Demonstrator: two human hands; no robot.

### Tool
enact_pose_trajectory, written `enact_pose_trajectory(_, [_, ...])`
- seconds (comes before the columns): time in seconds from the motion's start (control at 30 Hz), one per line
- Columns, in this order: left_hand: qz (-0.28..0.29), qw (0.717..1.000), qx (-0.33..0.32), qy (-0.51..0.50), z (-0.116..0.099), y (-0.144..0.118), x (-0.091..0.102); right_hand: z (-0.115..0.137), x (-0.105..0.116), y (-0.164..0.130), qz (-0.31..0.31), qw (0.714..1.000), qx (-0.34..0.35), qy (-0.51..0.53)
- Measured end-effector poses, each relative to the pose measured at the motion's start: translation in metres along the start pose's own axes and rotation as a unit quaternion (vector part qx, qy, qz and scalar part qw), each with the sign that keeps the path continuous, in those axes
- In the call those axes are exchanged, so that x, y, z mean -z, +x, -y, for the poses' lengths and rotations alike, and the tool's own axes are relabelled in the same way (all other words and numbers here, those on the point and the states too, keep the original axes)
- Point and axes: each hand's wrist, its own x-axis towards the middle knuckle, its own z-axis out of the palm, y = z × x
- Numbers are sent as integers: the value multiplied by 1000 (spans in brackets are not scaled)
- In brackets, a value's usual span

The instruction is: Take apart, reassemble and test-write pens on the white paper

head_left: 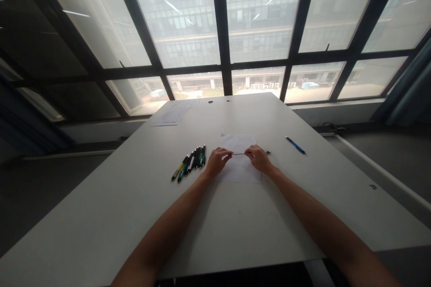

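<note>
Before black-framed windows (188,13), at a white table (128,197), holds a thin dark rod (239,154) over a sheet of white paper (239,168), pinching it in the fingertips of both left hand (217,160) and right hand (257,158). Could bend the rod by pressing unevenly, or drop it onto the paper through so slight a grip. Might also scatter the cluster of pens (191,160) just left of the paper by swinging the left hand wide.
</note>
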Motion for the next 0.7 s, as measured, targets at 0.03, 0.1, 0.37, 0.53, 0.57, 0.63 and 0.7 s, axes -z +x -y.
enact_pose_trajectory(0.03, [-1, 1000, -1, -1, 1, 0, 0, 0, 0, 0, 0, 1000, 3, 2])
enact_pose_trajectory(0.1, [0, 1000, -3, -5, 3, 0, 0, -1, 0, 0, 0, 1000, 5, 3])
enact_pose_trajectory(0.37, [-3, 1000, -11, -25, 5, -1, -1, 0, -1, 0, 1, 1000, 7, 4])
enact_pose_trajectory(0.53, [6, 1000, -8, -22, 1, -1, -1, 3, 1, 0, -4, 1000, 16, 19])
enact_pose_trajectory(0.57, [7, 1000, -8, -22, 1, 0, 0, 4, 1, 1, -5, 1000, 17, 22])
enact_pose_trajectory(0.63, [9, 1000, -10, -25, 1, 0, 0, 6, 3, 1, -9, 999, 16, 27])
enact_pose_trajectory(0.7, [12, 1000, -10, -27, 1, 0, 0, 7, 4, 1, -10, 999, 18, 30])
